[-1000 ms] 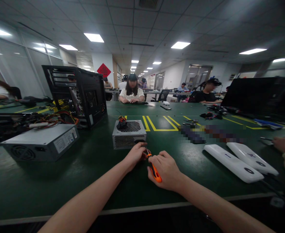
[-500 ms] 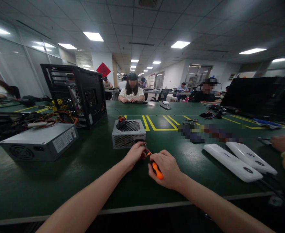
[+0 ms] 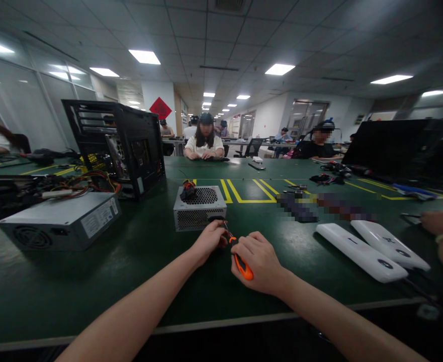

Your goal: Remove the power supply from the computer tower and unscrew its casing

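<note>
My right hand is wrapped round the orange and black handle of a screwdriver. Its thin shaft points up and left to the front right corner of a grey power supply unit, which has perforated faces and bundled cables on top. Beside that corner, close to the screwdriver's tip, is my left hand, its fingers bent and drawn together. What the left fingers pinch, if anything, is hidden. The exact spot where the tip meets the unit is too small to make out.
Left stand a second power supply and an open black computer case. Two white devices lie at right, near another person's hand. Yellow tape marks the green table. Another person sits opposite.
My right hand has turned slightly on the screwdriver, so the handle shows from a different side. The left hand and the power supply have hardly moved.
</note>
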`<state>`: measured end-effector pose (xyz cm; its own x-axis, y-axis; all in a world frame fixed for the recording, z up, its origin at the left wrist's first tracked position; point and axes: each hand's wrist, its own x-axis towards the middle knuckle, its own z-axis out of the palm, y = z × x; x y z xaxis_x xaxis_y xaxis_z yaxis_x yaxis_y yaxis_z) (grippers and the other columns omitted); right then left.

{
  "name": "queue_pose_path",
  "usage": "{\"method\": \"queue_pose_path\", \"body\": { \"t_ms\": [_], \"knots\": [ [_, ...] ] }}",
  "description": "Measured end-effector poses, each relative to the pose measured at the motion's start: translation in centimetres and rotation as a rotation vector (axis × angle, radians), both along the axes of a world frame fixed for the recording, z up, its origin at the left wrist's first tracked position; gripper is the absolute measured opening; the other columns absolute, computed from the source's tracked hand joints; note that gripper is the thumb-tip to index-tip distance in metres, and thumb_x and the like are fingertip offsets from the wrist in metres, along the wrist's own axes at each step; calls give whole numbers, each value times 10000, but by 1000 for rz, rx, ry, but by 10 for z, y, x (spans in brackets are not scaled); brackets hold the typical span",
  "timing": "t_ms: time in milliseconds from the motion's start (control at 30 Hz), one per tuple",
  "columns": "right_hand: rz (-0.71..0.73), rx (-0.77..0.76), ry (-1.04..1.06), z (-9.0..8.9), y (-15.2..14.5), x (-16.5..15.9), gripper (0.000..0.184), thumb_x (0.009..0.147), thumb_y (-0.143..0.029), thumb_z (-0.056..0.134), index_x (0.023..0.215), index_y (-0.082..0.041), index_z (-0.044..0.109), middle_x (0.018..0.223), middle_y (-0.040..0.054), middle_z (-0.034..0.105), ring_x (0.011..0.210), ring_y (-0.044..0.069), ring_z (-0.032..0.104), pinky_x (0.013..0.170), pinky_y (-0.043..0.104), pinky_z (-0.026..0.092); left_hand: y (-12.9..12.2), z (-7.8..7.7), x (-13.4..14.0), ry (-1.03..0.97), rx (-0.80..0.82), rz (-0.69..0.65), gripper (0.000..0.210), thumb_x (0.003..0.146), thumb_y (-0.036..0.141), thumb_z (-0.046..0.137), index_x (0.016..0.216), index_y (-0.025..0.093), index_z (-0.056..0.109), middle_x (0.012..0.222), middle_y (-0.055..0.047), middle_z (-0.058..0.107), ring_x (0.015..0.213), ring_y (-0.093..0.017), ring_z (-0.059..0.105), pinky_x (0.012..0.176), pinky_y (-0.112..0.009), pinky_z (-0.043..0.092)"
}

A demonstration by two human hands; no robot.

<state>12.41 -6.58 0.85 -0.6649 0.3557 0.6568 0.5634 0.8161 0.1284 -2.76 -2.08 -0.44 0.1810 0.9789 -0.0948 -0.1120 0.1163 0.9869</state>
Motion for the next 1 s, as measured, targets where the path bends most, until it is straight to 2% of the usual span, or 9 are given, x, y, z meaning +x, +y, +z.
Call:
{"method": "queue_pose_path", "body": {
  "t_ms": [100,233,333,433,533,733,833,1000],
  "knots": [
    [8,34,-60,3,-1,1,73,729,-212,492,742,-174,553,719,34,511,679,156,448,663,306,330,0,-1,-1,3,8,-1,326,739,129,447,1064,136,471,732,-18,575,480,-54,483,482,-185,370],
    [-21,-26,31,5,-2,0,159,766,-301,487,822,-166,550,729,36,524,675,155,470,674,315,340,-3,3,0,9,-4,13,336,733,117,446,1068,134,468,722,-8,560,471,-48,476,475,-182,366],
    [-28,-79,109,1,-1,0,151,772,-264,475,864,-151,513,725,25,554,627,133,479,652,293,350,-4,5,1,11,-13,19,340,732,111,442,1070,133,465,718,-4,554,462,-46,471,476,-184,370],
    [24,-36,35,-2,0,0,79,739,-217,479,784,-160,511,684,14,542,615,131,470,642,289,345,-3,3,1,16,-2,14,330,736,117,433,1064,134,466,724,-13,565,465,-51,478,478,-188,372],
    [60,3,-25,1,0,0,82,715,-204,485,765,-164,536,694,22,531,651,143,467,654,299,337,-2,1,2,27,0,17,329,742,117,419,1068,134,459,737,-21,572,465,-54,481,473,-188,369],
    [8,-35,19,7,-3,0,156,760,-305,481,782,-168,553,717,35,519,665,155,465,643,304,337,-5,4,1,25,17,13,302,746,120,425,1045,132,465,719,-11,559,468,-48,476,466,-178,365],
    [-16,-85,87,4,-2,0,161,763,-262,468,857,-144,525,729,32,547,628,138,473,631,291,344,-6,6,0,28,11,14,304,744,117,430,1046,127,464,723,-8,561,462,-45,472,464,-178,364],
    [44,-21,9,2,-2,1,79,721,-217,480,753,-159,522,672,13,528,616,134,458,636,294,339,-5,6,1,27,-9,24,315,748,128,433,1061,135,468,723,-16,583,472,-52,487,474,-176,373]
  ]
}}
